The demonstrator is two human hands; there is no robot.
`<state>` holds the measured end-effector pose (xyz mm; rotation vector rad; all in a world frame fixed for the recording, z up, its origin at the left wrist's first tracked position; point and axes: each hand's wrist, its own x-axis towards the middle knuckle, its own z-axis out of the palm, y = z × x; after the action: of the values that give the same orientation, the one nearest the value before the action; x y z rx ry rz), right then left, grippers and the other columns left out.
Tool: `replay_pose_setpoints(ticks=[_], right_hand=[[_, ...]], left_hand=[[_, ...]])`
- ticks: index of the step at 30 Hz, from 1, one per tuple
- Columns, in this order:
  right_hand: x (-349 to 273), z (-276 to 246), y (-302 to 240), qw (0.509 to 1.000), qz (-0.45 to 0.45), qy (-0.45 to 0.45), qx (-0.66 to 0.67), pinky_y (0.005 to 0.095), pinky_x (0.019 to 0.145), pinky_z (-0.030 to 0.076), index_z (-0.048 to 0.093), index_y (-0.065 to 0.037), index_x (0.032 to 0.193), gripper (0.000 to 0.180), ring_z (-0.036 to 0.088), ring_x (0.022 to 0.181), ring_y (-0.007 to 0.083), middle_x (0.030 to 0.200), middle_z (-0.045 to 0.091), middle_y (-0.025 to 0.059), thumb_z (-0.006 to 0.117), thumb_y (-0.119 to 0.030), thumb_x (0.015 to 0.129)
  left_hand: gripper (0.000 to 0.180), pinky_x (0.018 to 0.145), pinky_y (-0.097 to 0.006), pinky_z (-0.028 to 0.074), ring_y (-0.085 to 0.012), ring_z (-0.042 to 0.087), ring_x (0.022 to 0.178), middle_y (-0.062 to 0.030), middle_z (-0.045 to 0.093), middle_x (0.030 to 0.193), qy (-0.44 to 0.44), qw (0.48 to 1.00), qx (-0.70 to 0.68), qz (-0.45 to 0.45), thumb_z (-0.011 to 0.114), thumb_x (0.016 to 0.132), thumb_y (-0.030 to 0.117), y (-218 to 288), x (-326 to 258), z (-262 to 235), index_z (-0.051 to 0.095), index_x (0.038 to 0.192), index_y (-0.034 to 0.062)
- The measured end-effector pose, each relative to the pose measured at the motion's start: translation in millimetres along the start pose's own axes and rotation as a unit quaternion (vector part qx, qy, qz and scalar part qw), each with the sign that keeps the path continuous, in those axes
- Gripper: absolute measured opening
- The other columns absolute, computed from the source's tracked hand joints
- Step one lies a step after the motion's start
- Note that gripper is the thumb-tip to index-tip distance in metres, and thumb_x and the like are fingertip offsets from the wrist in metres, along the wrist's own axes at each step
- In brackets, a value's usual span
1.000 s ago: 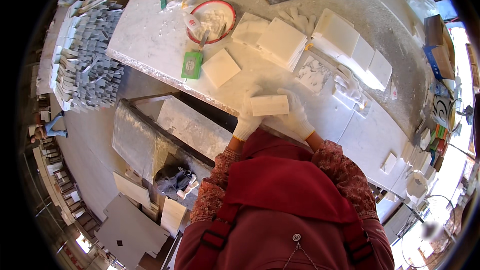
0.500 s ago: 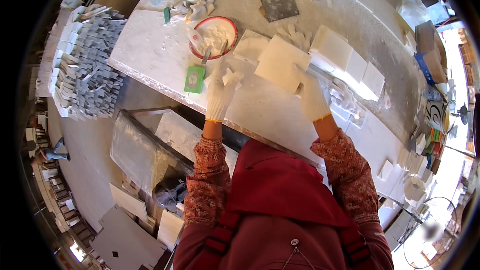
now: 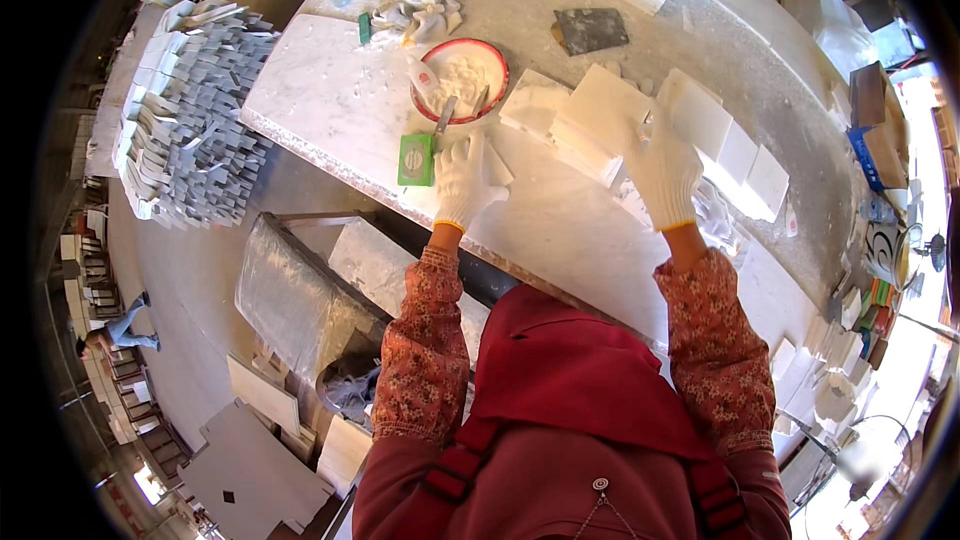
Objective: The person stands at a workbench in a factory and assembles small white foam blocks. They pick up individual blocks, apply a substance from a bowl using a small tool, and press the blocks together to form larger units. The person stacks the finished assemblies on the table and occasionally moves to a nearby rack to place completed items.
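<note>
White gloves on a pale marble desk

Left hand and right hand wear white gloves with yellow cuffs; sleeves red floral; white tiles; green card; red-rimmed bowl, upper centre.

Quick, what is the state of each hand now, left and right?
Left hand: open, fingers spread, resting on a small white tile, not gripping.
Right hand: on the white slab; whether it grips cannot be told.
</note>
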<state>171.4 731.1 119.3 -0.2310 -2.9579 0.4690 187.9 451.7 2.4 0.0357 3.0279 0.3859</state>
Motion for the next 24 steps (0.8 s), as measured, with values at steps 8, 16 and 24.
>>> replay_pose_setpoints(ticks=[8,16,24], right_hand=[[-85.0,31.3,51.0,0.968,0.035,-0.047,0.245,0.0428,0.077,0.054,0.062,-0.012,0.126,0.046,0.070,0.091,0.0321,0.096,0.073,0.0129,0.071,-0.036,0.088],[-123.0,48.1,42.9,0.941,0.052,-0.123,0.309,0.0387,0.085,0.054,0.065,-0.010,0.126,0.037,0.070,0.098,0.0329,0.105,0.073,0.0178,0.064,-0.023,0.091],[-175.7,48.1,96.6,0.919,0.188,-0.133,0.320,0.0418,0.083,0.054,0.066,-0.011,0.124,0.040,0.070,0.094,0.0332,0.103,0.073,0.0138,0.064,-0.031,0.089]], left_hand=[[0.095,0.101,-0.047,0.046,-0.0386,0.052,0.122,-0.0223,0.054,0.131,0.086,0.962,-0.258,-0.001,0.086,0.065,0.043,59.3,-15.0,-44.3,0.050,0.144,0.0055],[0.086,0.084,-0.046,0.053,-0.0375,0.062,0.106,-0.0223,0.063,0.114,0.179,0.982,-0.044,0.038,0.076,0.069,0.068,204.8,47.5,-104.2,0.063,0.126,0.0059],[0.069,0.089,-0.051,0.051,-0.0417,0.060,0.109,-0.0261,0.061,0.123,0.323,0.929,0.106,0.147,0.062,0.091,0.058,192.3,46.6,-54.6,0.059,0.128,-0.0001]])
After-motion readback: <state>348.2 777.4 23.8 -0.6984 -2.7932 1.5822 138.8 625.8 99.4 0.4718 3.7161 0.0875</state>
